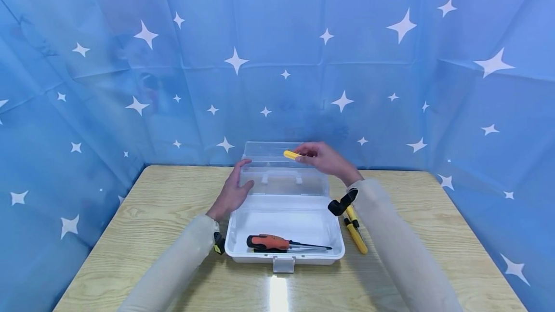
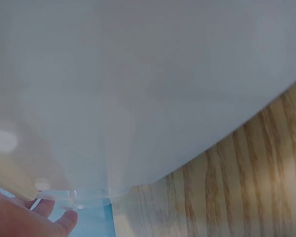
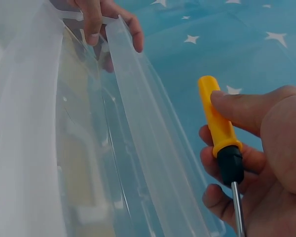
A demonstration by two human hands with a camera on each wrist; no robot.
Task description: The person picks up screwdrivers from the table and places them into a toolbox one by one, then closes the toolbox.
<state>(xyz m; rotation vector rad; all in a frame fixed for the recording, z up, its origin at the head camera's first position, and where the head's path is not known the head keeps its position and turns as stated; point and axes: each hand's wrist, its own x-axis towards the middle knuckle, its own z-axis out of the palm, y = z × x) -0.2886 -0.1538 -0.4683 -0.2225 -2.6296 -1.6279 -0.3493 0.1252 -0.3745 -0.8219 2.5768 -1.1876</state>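
A white toolbox (image 1: 279,219) stands on the table with its clear lid (image 1: 299,188) raised at the back. My left hand (image 1: 231,194) grips the lid's left edge, thumb on the near side and fingers on the far side. Above the lid's right part, my right hand (image 1: 323,158) holds a small screwdriver (image 3: 218,121) by its yellow handle. Its black collar and metal shaft point back past the palm in the right wrist view. Inside the box, along the front wall, lies an orange and black screwdriver (image 1: 270,242), with another dark-handled tool partly hidden beneath it.
Two yellow-handled tools (image 1: 357,240) lie right of the box, partly covered by my right sleeve. A clear latch (image 1: 284,265) hangs from the box front. The wooden table (image 1: 173,196) ends at a blue star-patterned curtain (image 1: 282,85) behind.
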